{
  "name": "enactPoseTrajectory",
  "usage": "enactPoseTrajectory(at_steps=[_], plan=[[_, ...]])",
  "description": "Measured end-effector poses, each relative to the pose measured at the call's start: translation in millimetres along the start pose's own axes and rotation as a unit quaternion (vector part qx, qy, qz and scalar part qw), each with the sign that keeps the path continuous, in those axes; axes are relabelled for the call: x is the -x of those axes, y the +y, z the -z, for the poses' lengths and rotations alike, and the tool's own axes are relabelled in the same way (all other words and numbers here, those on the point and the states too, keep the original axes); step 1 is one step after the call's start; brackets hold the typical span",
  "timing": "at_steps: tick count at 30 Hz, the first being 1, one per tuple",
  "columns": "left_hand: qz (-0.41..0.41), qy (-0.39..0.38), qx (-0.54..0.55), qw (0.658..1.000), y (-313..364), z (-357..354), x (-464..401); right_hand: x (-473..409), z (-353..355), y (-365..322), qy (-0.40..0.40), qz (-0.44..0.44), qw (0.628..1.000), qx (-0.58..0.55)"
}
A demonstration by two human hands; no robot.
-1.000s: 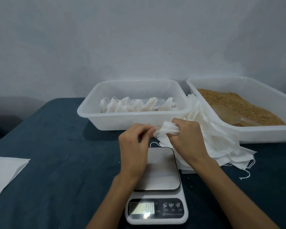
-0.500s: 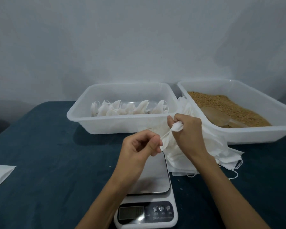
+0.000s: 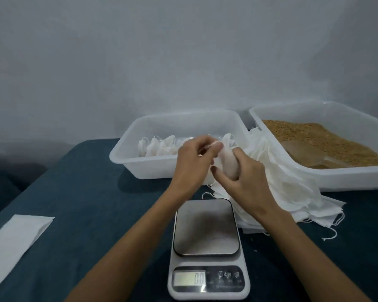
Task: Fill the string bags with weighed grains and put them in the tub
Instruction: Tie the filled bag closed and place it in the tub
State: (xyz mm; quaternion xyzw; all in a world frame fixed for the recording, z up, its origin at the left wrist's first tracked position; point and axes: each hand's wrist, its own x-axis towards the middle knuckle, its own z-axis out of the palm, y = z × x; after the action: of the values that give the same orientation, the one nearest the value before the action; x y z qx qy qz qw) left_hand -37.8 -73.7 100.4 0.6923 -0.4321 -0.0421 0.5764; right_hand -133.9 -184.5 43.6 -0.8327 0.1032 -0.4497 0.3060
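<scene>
Above the scale (image 3: 206,238), just in front of the left tub (image 3: 140,165), the right hand (image 3: 247,182) curls its fingers round a filled string bag (image 3: 228,165). The left hand (image 3: 191,164) pinches the bag's top. Grains (image 3: 323,138) fill the right tub (image 3: 358,178).

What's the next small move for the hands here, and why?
Probably set the filled bag into the left tub beside the other bags. The right hand grips it, the left hand pinches at its top, it hangs just before that tub, and the scale plate is bare.
</scene>
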Motion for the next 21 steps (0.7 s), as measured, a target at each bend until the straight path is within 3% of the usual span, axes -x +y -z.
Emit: enactPoseTrajectory(at_steps=[2, 4, 7, 11, 16, 18, 21], plan=[[0.028, 0.013, -0.040, 0.999, -3, 6, -32, 0, 0, -2, 0.018, -0.023, 0.999, -0.021], [0.043, 0.028, -0.118, 0.992, -9, 9, -65, -2, 4, -2, 0.083, -0.025, 0.995, -0.039], [0.061, -0.006, -0.230, 0.971, -24, 8, -107, -10, 17, 2, 0.174, -0.004, 0.983, -0.062], [0.118, -0.077, -0.324, 0.935, -48, -3, -138, -15, 31, 7, 0.175, -0.018, 0.982, -0.066], [0.136, -0.080, -0.340, 0.927, -64, -17, -144, -17, 34, 13, 0.171, -0.053, 0.981, -0.078], [0.081, -0.029, -0.340, 0.937, -57, -19, -132, -18, 36, 15, 0.174, -0.068, 0.978, -0.092], [-0.078, 0.057, -0.305, 0.948, -40, -21, -89, -19, 38, 16, 0.177, -0.077, 0.975, -0.107]])
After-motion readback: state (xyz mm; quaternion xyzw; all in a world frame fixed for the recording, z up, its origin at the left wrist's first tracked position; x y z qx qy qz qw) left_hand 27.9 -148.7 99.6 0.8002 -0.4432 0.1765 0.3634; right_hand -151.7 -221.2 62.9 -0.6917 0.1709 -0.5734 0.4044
